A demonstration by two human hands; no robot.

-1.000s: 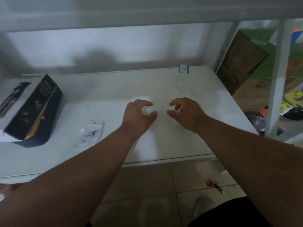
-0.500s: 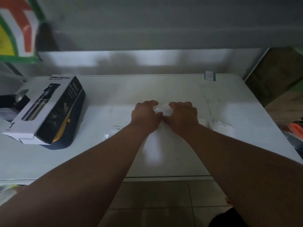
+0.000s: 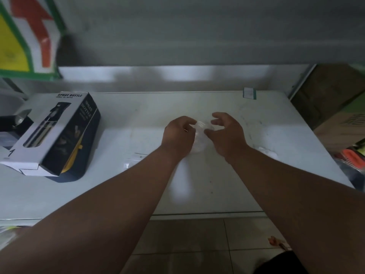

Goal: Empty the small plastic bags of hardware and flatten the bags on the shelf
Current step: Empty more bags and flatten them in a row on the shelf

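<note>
A small clear plastic bag (image 3: 201, 126) sits between my two hands over the middle of the white shelf (image 3: 217, 175). My left hand (image 3: 178, 135) pinches the bag's left edge with curled fingers. Just right of the bag is my right hand (image 3: 225, 132), fingers spread and curved, thumb near the bag's lower edge. Whether it touches the bag is unclear. A second clear bag (image 3: 136, 158) lies flat on the shelf, partly hidden by my left forearm. A crumpled clear bag (image 3: 265, 151) lies by my right forearm.
A spray bottle box (image 3: 53, 133) lies on the shelf's left side. A small teal-edged tag (image 3: 249, 93) stands at the back edge. A brown cardboard box (image 3: 335, 107) sits beyond the right end. An upper shelf hangs low overhead. Tiled floor lies below.
My hands were pressed together on the bag half a second ago; now they have parted slightly and the right fingers have spread. The camera has shifted left since one second ago.
</note>
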